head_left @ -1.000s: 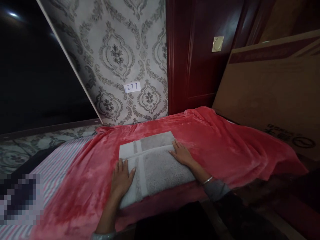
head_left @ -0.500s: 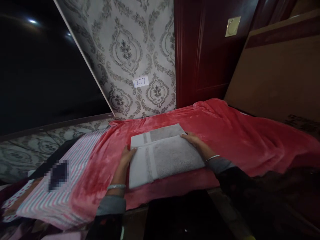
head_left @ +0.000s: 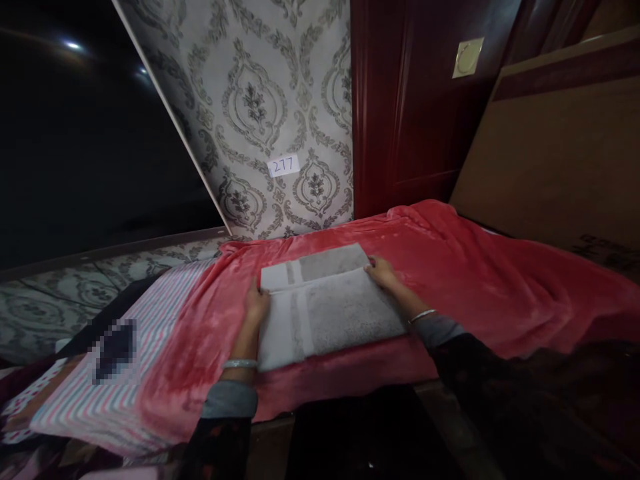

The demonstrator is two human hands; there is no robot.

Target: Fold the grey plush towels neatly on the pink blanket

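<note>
A folded grey towel (head_left: 350, 313) with pale bands near its left end lies on a red plush blanket (head_left: 450, 267). Its upper layer is folded toward me, so a strip of the lower layer shows along the far side. My left hand (head_left: 257, 301) pinches the left end of the upper layer's far edge. At the right end of that same edge, my right hand (head_left: 383, 272) grips the cloth between thumb and fingers. Some fingertips of both hands are hidden by the towel or turned away.
Striped cloth (head_left: 165, 307) covers the left part of the surface, with a blurred-out dark patch on it. A dark screen (head_left: 100, 133) stands at the back left. Behind are patterned wallpaper with a "277" label (head_left: 283, 165) and a dark red door (head_left: 425, 120). A large cardboard box (head_left: 560, 147) leans at right.
My left hand has shifted slightly along the towel's left edge, its thumb now less spread over the top. My right hand has moved slightly right. The towel stays nearly in place.
</note>
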